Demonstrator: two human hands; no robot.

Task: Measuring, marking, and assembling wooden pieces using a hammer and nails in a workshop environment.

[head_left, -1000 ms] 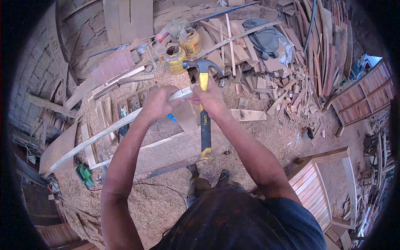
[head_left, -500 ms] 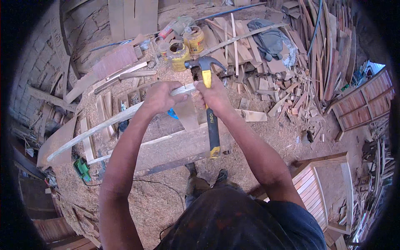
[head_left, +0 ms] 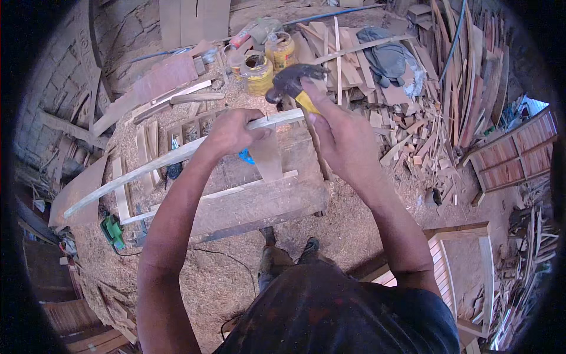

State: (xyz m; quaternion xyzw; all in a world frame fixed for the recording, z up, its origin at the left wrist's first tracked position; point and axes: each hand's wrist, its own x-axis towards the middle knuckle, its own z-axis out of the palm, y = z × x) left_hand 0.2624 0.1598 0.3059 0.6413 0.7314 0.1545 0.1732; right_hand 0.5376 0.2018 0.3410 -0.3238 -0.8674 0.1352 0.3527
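Observation:
My left hand (head_left: 233, 133) is closed around a long, pale wooden strip (head_left: 141, 166), near its far right end. Just beyond my fingers a thin nail (head_left: 267, 118) stands up at the strip. My right hand (head_left: 345, 133) grips a claw hammer (head_left: 308, 103) high up, close to its dark head. The head is slightly blurred and hangs above the strip's end, apart from the nail; my hand and forearm hide most of the handle. A tapered flat board (head_left: 268, 159) lies below the strip, with a small blue object (head_left: 246, 156) beside it.
The workbench (head_left: 265, 203) carries loose wood pieces and shavings. Yellow-labelled jars (head_left: 257, 79) stand at its far side. A green power tool (head_left: 112, 231) with a cord is at the left. Wood offcuts (head_left: 407, 138) heap up on the right, near a slatted panel (head_left: 516, 147).
My right hand has shifted right, off the strip's end, and the hammer has swung from hanging upright to tilted, its head slightly lower. My left hand keeps its hold on the strip.

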